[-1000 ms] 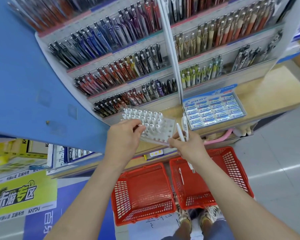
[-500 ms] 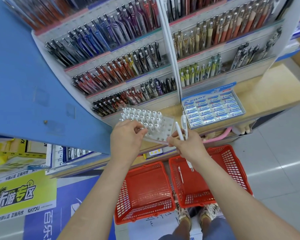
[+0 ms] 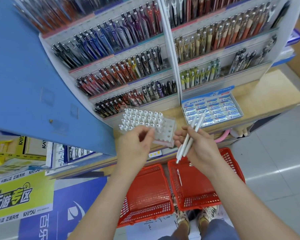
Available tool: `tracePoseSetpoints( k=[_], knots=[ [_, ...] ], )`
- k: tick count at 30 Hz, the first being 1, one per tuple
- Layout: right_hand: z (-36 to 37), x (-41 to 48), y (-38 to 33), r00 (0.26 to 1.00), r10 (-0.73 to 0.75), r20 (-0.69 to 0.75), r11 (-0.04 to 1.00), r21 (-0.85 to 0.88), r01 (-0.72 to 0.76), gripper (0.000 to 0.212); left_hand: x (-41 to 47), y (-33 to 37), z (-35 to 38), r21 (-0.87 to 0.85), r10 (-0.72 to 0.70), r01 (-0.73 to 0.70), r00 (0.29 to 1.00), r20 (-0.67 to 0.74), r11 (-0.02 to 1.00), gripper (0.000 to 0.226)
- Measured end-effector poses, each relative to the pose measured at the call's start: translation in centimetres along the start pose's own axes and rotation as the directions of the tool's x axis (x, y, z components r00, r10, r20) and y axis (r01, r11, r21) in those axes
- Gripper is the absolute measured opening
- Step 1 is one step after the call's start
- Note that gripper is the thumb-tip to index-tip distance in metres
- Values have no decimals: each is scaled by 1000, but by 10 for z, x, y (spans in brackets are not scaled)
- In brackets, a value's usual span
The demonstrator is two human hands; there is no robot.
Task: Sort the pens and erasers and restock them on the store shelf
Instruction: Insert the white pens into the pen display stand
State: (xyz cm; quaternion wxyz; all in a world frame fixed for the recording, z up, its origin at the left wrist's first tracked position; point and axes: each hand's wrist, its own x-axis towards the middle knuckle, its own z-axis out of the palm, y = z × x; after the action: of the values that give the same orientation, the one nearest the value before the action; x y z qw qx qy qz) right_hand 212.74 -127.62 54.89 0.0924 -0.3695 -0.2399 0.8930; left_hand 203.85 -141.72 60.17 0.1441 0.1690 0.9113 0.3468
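Two pens: your right hand grips them, just right of the pen tray.
Left hand: your fingers curl at the tray's front edge; blur hides any grip.
Eraser box: behind the tray, to its right.

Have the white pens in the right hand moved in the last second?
Yes: the white pens have tilted rightward, upper ends now overlapping the Pilot eraser box's left corner.
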Motion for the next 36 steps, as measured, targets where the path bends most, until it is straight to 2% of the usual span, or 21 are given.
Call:
tracePoseSetpoints(
  k=[3,6,8,10,13,16,21,25,27,30,33,36],
  knots=[
    [9,-10,-6,997,5,81,989,148,-17,21,-24,13,12,-194,-119,186,942,314,963,25],
    [16,-17,-4,987,-37,156,982,189,7,21,-41,22,20,-388,-215,399,873,437,831,20],
    [17,-19,-2,981,-44,190,988,154,14,20,-46,25,20,-528,-274,472,870,411,707,14],
    [16,-17,-1,985,-26,173,995,94,9,22,-47,26,15,-604,-315,445,895,314,661,7],
    [12,-15,-4,996,-4,93,1000,-17,6,32,-43,21,2,-579,-297,321,945,139,749,10],
    [5,-16,-7,997,-31,77,981,-189,46,27,-39,15,-14,-527,-263,254,963,58,811,16],
    [1,-16,-4,989,-76,130,930,-349,118,13,-33,10,-27,-664,-288,248,956,51,706,13],
    [3,-18,1,987,-68,146,894,-429,125,9,-25,7,-37,-607,-262,196,965,-20,770,9],
    [3,-16,3,992,-80,99,883,-455,117,14,-19,8,-46,-523,-185,94,975,-123,847,12],
    [-2,-14,1,998,-65,19,924,-375,68,17,-10,10,-60,-321,-33,-46,971,-236,946,15],
    [-9,-10,0,998,-60,4,918,-392,57,17,-4,9,-60,-71,115,-136,964,-238,988,18],
    [-12,1,9,997,-62,-40,874,-486,35,10,2,5,-50,109,243,-225,950,-196,968,4]
  ],
)
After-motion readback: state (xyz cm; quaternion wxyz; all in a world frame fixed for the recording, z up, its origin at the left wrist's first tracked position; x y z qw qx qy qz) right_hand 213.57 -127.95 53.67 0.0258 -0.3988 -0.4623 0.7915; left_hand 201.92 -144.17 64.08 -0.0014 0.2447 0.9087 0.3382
